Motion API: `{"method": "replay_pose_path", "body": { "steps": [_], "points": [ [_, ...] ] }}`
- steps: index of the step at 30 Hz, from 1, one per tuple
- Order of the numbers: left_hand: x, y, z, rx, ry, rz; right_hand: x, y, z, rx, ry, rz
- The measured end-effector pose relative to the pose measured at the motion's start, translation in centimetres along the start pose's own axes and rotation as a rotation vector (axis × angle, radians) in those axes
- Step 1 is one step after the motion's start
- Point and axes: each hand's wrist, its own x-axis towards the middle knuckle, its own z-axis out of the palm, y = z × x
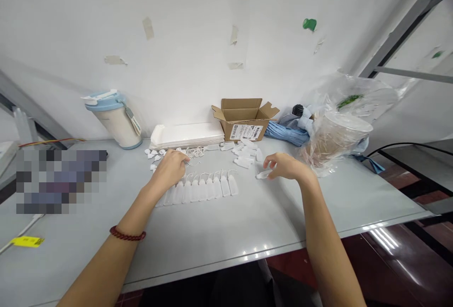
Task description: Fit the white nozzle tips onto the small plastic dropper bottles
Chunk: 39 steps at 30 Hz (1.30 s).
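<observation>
My left hand (172,166) is at the pile of white strings (196,152), fingers bent and together; what they hold, if anything, is too small to tell. Farther right, my right hand (283,165) has its thumb and fingers curled at the end of a small translucent bottle (262,174) that lies on the table. A row of similar flat translucent bottles (202,190), with white string loops at their tops, lies side by side between my hands. More loose translucent bottles (244,161) are scattered behind. Small white caps (155,154) lie beyond my left hand.
An open cardboard box (247,131) and a stack of white flat packs (189,134) stand against the wall. A blue-lidded tumbler (115,120) is at left, near a blurred-out patch. Blue cloth (286,132) and a plastic-wrapped roll (341,137) sit at right.
</observation>
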Motion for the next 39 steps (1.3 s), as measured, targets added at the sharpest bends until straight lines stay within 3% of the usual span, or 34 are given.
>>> {"method": "replay_pose_path", "body": {
  "steps": [6, 11, 14, 16, 20, 24, 31, 39],
  "points": [
    [0.1, 0.3, 0.2, -0.023, 0.006, -0.001, 0.6, -0.5, 0.7, -0.014, -0.003, -0.052],
    [0.1, 1.5, -1.1, -0.17, 0.125, -0.09, 0.3, -1.1, 0.7, 0.185, 0.153, -0.283],
    [-0.1, 2.9, -1.6, -0.441, 0.196, -0.196, 0.4, -2.3, 1.4, 0.316, 0.342, -0.374],
    [-0.4, 4.0, -1.7, -0.728, 0.162, -0.328, 0.6, -3.5, 2.5, 0.365, 0.429, -0.443],
    [-1.0, 6.0, -1.5, -1.313, 0.022, -0.436, 0.6, -5.9, 4.8, 0.379, 0.415, -0.598],
    [-1.5, 7.5, -1.2, -1.583, -0.1, -0.412, 0.1, -7.4, 6.3, 0.358, 0.427, -0.644],
    [-1.6, 8.2, -1.3, -1.806, -0.081, -0.433, 0.0, -7.7, 6.7, 0.322, 0.476, -0.674],
    [-1.7, 8.3, -1.5, -1.729, -0.1, -0.43, -0.1, -7.7, 6.8, 0.28, 0.484, -0.717]
  ]
}}
